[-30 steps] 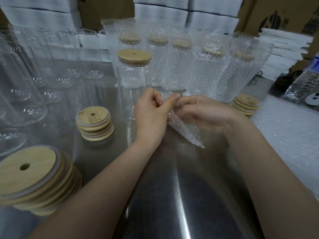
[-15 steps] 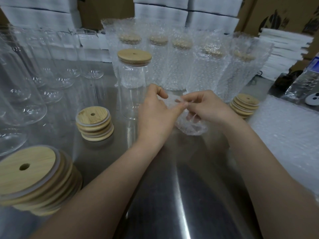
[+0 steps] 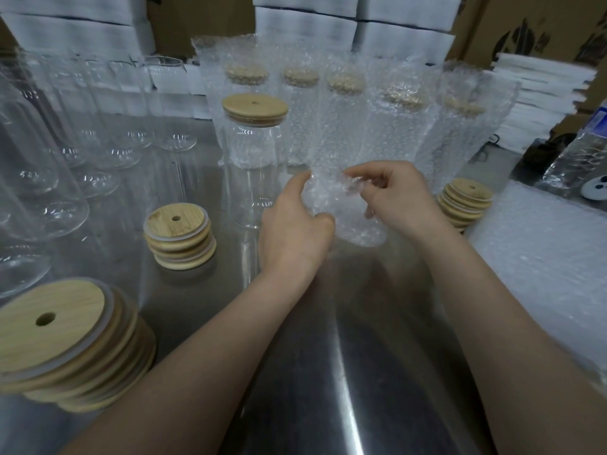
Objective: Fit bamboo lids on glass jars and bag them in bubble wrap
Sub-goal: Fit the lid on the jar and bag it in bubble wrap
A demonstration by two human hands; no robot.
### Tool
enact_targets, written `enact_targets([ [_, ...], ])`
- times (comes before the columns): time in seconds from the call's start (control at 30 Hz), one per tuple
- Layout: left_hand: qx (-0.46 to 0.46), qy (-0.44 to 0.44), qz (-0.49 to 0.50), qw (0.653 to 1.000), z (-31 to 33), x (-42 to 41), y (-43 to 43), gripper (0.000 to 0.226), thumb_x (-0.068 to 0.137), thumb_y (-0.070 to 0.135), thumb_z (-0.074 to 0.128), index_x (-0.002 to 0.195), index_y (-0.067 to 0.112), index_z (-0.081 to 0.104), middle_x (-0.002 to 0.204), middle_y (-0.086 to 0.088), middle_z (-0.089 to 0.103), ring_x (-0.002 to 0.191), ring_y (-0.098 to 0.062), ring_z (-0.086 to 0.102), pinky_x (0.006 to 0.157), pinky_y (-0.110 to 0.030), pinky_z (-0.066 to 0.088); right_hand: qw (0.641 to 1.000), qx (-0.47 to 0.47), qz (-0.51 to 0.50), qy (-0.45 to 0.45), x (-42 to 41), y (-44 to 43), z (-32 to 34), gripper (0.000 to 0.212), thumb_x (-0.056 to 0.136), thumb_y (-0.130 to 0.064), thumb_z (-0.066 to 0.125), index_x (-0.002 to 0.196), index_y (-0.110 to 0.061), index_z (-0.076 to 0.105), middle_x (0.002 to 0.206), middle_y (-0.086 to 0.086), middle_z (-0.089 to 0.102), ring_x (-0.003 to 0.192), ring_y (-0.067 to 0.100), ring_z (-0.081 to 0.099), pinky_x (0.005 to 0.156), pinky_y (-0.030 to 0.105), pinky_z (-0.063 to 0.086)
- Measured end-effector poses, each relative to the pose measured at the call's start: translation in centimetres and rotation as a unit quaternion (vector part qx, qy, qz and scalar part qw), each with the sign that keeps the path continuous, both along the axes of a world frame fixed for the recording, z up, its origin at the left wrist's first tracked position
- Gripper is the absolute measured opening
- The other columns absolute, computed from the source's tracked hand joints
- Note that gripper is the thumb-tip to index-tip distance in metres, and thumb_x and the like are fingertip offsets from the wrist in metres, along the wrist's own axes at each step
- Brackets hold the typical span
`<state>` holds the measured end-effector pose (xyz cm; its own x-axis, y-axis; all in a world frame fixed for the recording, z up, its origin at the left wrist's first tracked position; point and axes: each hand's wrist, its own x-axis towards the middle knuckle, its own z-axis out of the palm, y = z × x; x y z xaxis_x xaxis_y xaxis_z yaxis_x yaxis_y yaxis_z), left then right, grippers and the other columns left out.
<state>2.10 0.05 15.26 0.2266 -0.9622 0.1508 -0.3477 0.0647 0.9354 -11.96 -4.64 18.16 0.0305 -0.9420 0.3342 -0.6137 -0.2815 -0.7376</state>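
My left hand [image 3: 295, 224] and my right hand [image 3: 397, 195] both pinch the top edge of a clear bubble wrap bag [image 3: 348, 221], holding its mouth apart above the steel table [image 3: 328, 372]. Just behind my left hand stands a glass jar [image 3: 253, 165] with a bamboo lid [image 3: 255, 106] fitted on it, unwrapped. Behind it, several lidded jars in bubble wrap bags [image 3: 345, 103] stand in a row.
Bare open glass jars [image 3: 49, 142] crowd the left side. Stacks of bamboo lids sit at front left [image 3: 62, 339], centre left [image 3: 179, 238] and right [image 3: 464, 203]. A pile of flat bubble wrap bags [image 3: 542, 257] lies at right. White boxes line the back.
The bag hung flat and pointed down between my fingers. My hands have drawn apart, and its mouth now stands wider with the bag bunched between them.
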Motion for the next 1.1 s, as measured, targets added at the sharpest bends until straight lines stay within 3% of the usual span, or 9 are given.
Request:
enact_targets([
  [0.13, 0.0, -0.065, -0.017, 0.998, 0.2, 0.3, 0.1, 0.073, 0.071, 0.019, 0.053, 0.138, 0.045, 0.044, 0.102, -0.008, 0.072, 0.085, -0.035, 0.069, 0.077, -0.046, 0.059, 0.997, -0.065, -0.048, -0.014, -0.2, 0.0, 0.3, 0.038, 0.086, 0.002, 0.052, 0.104, -0.022, 0.076, 0.077, -0.019, 0.061, 0.066, 0.006, 0.056, 0.084, 0.039, 0.057],
  [0.27, 0.036, -0.189, -0.003, 0.981, 0.1, 0.3, 0.2, 0.064, 0.079, 0.027, 0.055, 0.141, 0.041, 0.045, 0.127, -0.001, 0.064, 0.108, -0.03, 0.063, 0.089, -0.035, 0.05, 0.992, -0.097, -0.071, -0.028, 0.0, 0.5, 0.6, 0.039, 0.084, 0.002, 0.051, 0.098, -0.027, 0.074, 0.089, -0.015, 0.066, 0.08, 0.008, 0.061, 0.086, 0.04, 0.056],
  [0.4, 0.022, -0.265, -0.011, 0.964, 0.3, 0.1, 0.4, 0.083, 0.081, 0.031, 0.051, 0.151, 0.045, 0.01, 0.101, -0.006, 0.066, 0.096, -0.034, 0.062, 0.075, -0.037, 0.045, 0.992, -0.104, -0.067, -0.034, 0.1, 0.6, 0.7, 0.035, 0.086, -0.001, 0.053, 0.094, -0.028, 0.073, 0.088, -0.015, 0.067, 0.076, 0.004, 0.06, 0.082, 0.032, 0.055],
  [0.5, 0.016, -0.202, -0.034, 0.979, 0.4, 0.2, 0.5, 0.086, 0.081, 0.027, 0.046, 0.147, 0.055, 0.0, 0.079, -0.005, 0.065, 0.076, -0.029, 0.064, 0.076, -0.042, 0.054, 0.992, -0.104, -0.058, -0.048, 0.3, 0.7, 0.8, 0.033, 0.087, -0.004, 0.054, 0.094, -0.031, 0.071, 0.089, -0.016, 0.067, 0.071, -0.004, 0.055, 0.074, 0.022, 0.046],
  [0.67, -0.014, -0.068, -0.043, 0.997, 0.2, 0.0, 0.2, 0.063, 0.085, 0.028, 0.043, 0.143, 0.051, 0.034, 0.068, 0.001, 0.067, 0.063, -0.027, 0.067, 0.077, -0.045, 0.057, 0.992, -0.089, -0.036, -0.085, 0.8, 0.9, 1.0, 0.026, 0.091, -0.014, 0.058, 0.091, -0.037, 0.069, 0.091, -0.018, 0.068, 0.084, 0.001, 0.06, 0.082, 0.025, 0.051],
  [0.77, -0.028, -0.033, -0.038, 0.998, -0.1, -0.1, -0.1, 0.052, 0.091, 0.03, 0.045, 0.142, 0.043, 0.044, 0.069, -0.001, 0.07, 0.056, -0.025, 0.066, 0.074, -0.042, 0.058, 0.99, -0.099, -0.043, -0.093, 1.0, 0.9, 1.0, 0.018, 0.092, -0.019, 0.06, 0.093, -0.034, 0.07, 0.087, -0.021, 0.067, 0.079, -0.005, 0.06, 0.075, 0.016, 0.046],
  [0.9, -0.03, -0.007, -0.036, 0.999, -0.3, -0.2, -0.3, 0.046, 0.095, 0.03, 0.042, 0.14, 0.037, 0.049, 0.059, -0.003, 0.067, 0.038, -0.022, 0.061, 0.05, -0.03, 0.056, 0.985, -0.127, -0.045, -0.104, 1.6, 1.0, 1.5, 0.021, 0.093, -0.015, 0.059, 0.108, -0.024, 0.071, 0.094, -0.018, 0.065, 0.077, -0.008, 0.056, 0.073, 0.008, 0.042],
  [1.0, -0.021, 0.016, -0.034, 0.999, -0.3, -0.1, -0.4, 0.043, 0.095, 0.036, 0.043, 0.136, 0.036, 0.053, 0.065, -0.005, 0.07, 0.036, -0.024, 0.061, 0.04, -0.028, 0.051, 0.981, -0.173, -0.014, -0.092, 3.7, 1.5, 2.6, 0.028, 0.093, -0.015, 0.059, 0.121, -0.016, 0.065, 0.104, -0.011, 0.062, 0.094, 0.001, 0.057, 0.085, 0.014, 0.044],
  [1.1, -0.027, 0.013, -0.044, 0.999, -0.1, 0.0, -0.2, 0.037, 0.088, 0.048, 0.042, 0.105, 0.024, 0.065, 0.075, -0.007, 0.072, 0.05, -0.028, 0.065, 0.054, -0.036, 0.056, 0.989, -0.135, 0.063, -0.021, 6.5, 1.8, 3.6, 0.06, 0.088, -0.037, 0.067, 0.142, -0.024, 0.043, 0.132, -0.007, 0.054, 0.117, 0.01, 0.053, 0.099, 0.03, 0.044],
])
